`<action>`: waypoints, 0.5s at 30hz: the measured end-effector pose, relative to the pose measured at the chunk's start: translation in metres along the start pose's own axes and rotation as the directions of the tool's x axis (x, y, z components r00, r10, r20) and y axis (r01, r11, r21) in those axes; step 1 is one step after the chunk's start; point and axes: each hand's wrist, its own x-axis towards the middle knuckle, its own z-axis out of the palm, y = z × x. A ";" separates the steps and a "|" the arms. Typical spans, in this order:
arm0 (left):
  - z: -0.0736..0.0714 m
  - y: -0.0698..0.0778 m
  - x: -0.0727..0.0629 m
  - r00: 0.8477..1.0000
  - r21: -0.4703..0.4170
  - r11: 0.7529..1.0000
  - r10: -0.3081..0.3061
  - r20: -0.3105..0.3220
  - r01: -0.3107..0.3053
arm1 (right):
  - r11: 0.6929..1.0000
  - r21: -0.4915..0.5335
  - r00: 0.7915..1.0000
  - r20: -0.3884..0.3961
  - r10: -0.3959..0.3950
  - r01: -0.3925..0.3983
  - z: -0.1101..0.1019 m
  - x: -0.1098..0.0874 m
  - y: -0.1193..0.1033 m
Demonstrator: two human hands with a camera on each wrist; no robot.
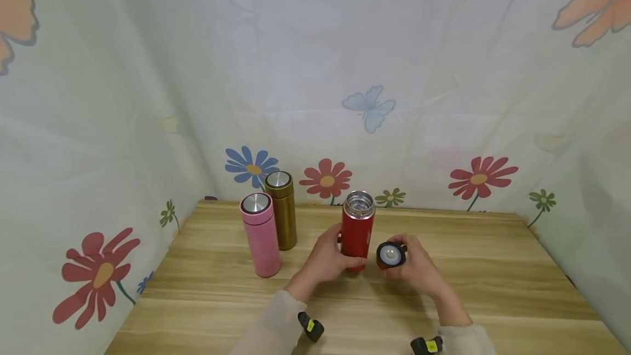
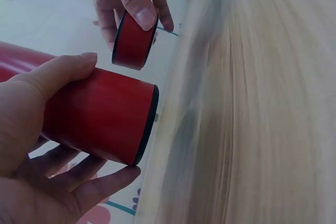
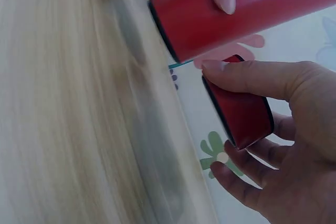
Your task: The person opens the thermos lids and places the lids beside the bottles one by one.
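Note:
My left hand (image 1: 326, 256) grips an uncapped red vacuum flask (image 1: 356, 234) round its lower body, thumb across the front. The flask is upright, its steel mouth (image 1: 359, 205) bare and facing up. In the left wrist view, a fingertip reaches the black rim (image 2: 148, 124) of its base. Just to the right, my right hand (image 1: 416, 267) pinches the red cap (image 3: 244, 111) between thumb and fingers. Its pale underside (image 1: 391, 255) faces up, and the cap is apart from the flask. Whether the flask's base touches the table is hard to tell.
A pink flask (image 1: 263, 242) with a steel-topped lid stands left of my left hand. Close behind it is a gold flask (image 1: 286, 218), also capped. Both stand on the wood-grain table (image 1: 473, 251), in front of a hanging flower-print cloth (image 1: 419, 152).

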 end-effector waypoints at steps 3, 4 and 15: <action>-0.001 -0.002 0.007 1.000 0.003 1.000 0.002 -0.028 -0.002 | 1.000 -0.006 0.999 -0.019 0.028 -0.028 0.002 0.006 0.001; -0.001 -0.003 0.009 0.999 0.003 1.000 0.001 -0.034 -0.001 | 0.999 -0.009 0.999 -0.026 0.035 -0.035 0.003 0.009 0.001; -0.005 -0.012 0.037 0.994 0.024 0.999 0.040 -0.104 -0.038 | 0.998 -0.033 0.996 -0.079 0.045 -0.048 0.008 0.037 0.005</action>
